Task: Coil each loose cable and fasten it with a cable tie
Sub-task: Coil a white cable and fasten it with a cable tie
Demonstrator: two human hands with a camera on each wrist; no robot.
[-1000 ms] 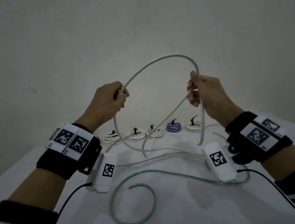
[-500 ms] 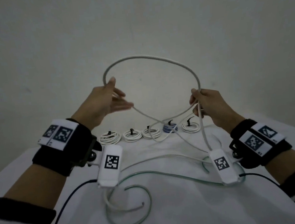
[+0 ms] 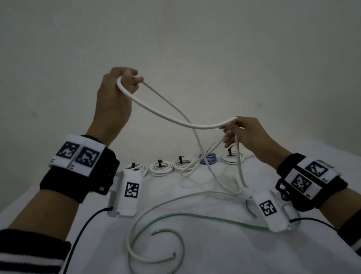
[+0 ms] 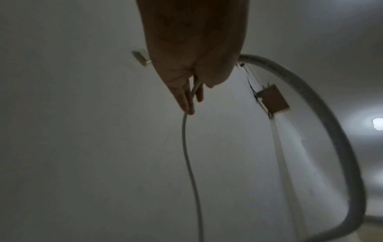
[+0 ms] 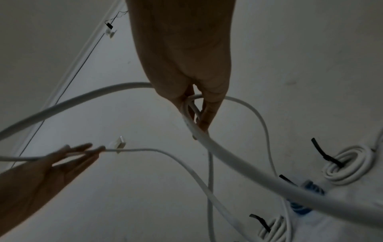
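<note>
A long white cable (image 3: 173,117) sags between my two hands above the white table (image 3: 230,263). My left hand (image 3: 136,81) is raised high at centre left and pinches the cable between its fingers (image 4: 186,101), the strand hanging down from them. Lower on the right, my right hand (image 3: 229,132) pinches gathered loops of the same cable (image 5: 238,163) between thumb and fingers (image 5: 207,117). More of the cable trails down onto the table, and its free end (image 3: 174,255) lies near the front.
A loose green cable (image 3: 182,215) curls over the table's middle and front. Along the back edge sit several tied coils, white ones (image 3: 160,168) and a blue one (image 3: 208,158), each with a black tie. Behind stands a plain wall.
My left hand has risen and moved toward the centre, drawing the cable along. The tall loop overhead has dropped into a low sagging span. My right hand keeps its hold, slightly lower.
</note>
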